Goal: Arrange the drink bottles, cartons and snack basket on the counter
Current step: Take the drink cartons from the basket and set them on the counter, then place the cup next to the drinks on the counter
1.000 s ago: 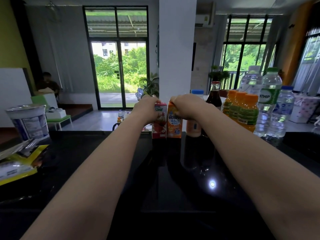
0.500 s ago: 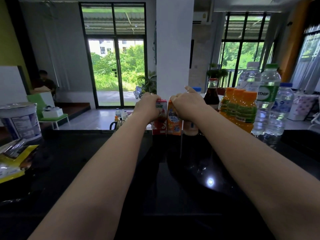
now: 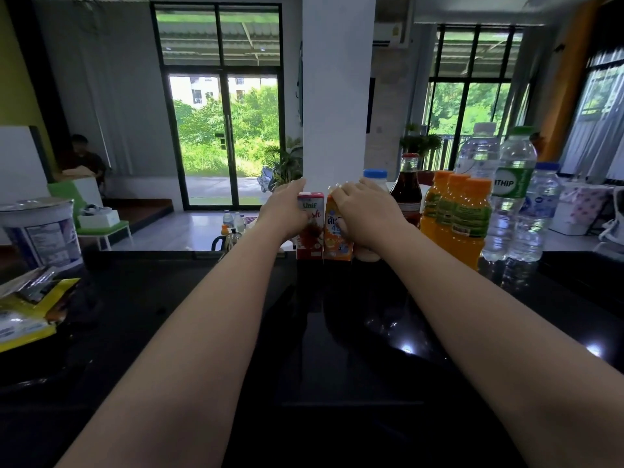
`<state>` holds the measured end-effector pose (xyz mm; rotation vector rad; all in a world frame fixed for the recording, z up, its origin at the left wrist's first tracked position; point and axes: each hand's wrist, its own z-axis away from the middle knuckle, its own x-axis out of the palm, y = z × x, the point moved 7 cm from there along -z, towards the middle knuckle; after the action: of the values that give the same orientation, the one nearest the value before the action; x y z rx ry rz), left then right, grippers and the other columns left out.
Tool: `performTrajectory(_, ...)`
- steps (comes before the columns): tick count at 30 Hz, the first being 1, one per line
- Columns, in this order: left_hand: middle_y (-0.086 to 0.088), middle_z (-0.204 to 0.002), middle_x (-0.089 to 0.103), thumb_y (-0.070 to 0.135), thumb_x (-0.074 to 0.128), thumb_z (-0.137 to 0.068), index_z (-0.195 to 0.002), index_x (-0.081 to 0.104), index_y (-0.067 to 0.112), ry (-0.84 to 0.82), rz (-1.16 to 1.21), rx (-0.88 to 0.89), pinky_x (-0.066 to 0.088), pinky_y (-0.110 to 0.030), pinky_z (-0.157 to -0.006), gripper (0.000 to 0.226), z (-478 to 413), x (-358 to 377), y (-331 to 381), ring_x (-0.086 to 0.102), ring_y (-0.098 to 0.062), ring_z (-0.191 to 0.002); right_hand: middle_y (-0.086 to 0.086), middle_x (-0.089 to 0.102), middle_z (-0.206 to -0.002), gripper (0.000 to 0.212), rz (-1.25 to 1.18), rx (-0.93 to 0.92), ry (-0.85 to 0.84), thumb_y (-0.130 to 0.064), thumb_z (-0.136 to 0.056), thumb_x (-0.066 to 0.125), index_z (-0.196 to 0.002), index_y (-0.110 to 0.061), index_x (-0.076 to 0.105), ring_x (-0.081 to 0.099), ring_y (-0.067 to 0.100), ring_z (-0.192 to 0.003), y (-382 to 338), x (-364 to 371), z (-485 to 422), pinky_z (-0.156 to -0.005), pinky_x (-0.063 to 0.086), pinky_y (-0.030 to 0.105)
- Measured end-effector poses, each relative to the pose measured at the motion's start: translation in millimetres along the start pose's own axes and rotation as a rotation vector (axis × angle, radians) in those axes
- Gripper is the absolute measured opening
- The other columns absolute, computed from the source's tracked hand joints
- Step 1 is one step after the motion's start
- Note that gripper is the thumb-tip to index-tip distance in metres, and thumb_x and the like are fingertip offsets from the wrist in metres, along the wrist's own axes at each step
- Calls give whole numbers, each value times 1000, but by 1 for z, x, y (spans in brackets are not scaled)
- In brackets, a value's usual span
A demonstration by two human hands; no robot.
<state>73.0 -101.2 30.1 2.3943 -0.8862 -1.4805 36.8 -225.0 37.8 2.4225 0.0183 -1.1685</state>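
Left hand [image 3: 287, 211], fingers straight, rests against the red carton [image 3: 312, 231]; right hand [image 3: 366, 214] grips the orange carton [image 3: 332, 243]. A hard shove could tip both off the far edge of the counter [image 3: 202, 315].

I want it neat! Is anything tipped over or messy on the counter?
Nothing is tipped or spilled: the red carton, orange carton and bottles stand upright. Only snack packets lie in a crumpled heap on the counter, far left.

2 cartons [image 3: 310, 228], 3 orange bottles [image 3: 469, 224], 3 water bottles [image 3: 510, 197], 1 dark bottle [image 3: 409, 194].
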Motion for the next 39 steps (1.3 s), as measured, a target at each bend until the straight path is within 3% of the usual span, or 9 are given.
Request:
performTrajectory(6,-8,-153,34,29,53,-97,-149,29,20,16,-53,-11,37,-42,-104,58,34,-18,-4,37,-28,-137,9,49,-141,57,-127,88,7,-42,-96,50,-142,-11,38,45,26,-129,-9,-18,28,-107,37,40)
performTrajectory(15,-5,-151,36,37,48,-98,-145,39,19,-9,-224,-36,40,-47,-104,51,124,-64,-26,39,-29,-135,11,46,-145,60,-307,149,-72,-48,-98,42,-145,-12,36,45,30,-131,-54,-50,68,-104,39,43)
performTrajectory(21,-8,-147,41,41,48,-97,-143,41,16,28,-307,-73,38,-42,-103,52,166,-103,-46,39,-30,-134,12,48,-142,62,-438,144,-110,-51,-96,42,-144,-12,37,47,31,-126,-103,-63,73,-98,43,43)
performTrajectory(26,-11,-149,40,40,50,-97,-143,41,13,77,-320,-98,33,-41,-108,54,175,-144,-76,36,-30,-136,12,49,-141,62,-507,140,-123,-53,-96,42,-143,-14,37,48,32,-124,-154,-74,50,-98,44,43)
performTrajectory(30,-11,-151,37,41,49,-97,-146,37,12,97,-332,-120,29,-41,-111,58,167,-181,-113,32,-30,-139,10,47,-144,63,-591,178,-134,-55,-95,43,-144,-15,37,46,32,-127,-198,-78,20,-105,36,50)
performTrajectory(34,-12,-152,35,42,49,-97,-147,35,14,135,-299,-177,31,-44,-110,59,150,-221,-159,33,-31,-138,9,45,-145,63,-765,211,-134,-53,-94,47,-145,-16,37,45,30,-129,-243,-73,-22,-97,43,42)
performTrajectory(39,-11,-152,34,41,50,-96,-147,36,13,144,-305,-254,31,-44,-111,60,133,-253,-231,32,-31,-139,8,41,-149,69,-909,199,-206,-54,-93,50,-147,-15,35,41,27,-134,-298,-51,-77,-102,38,40)
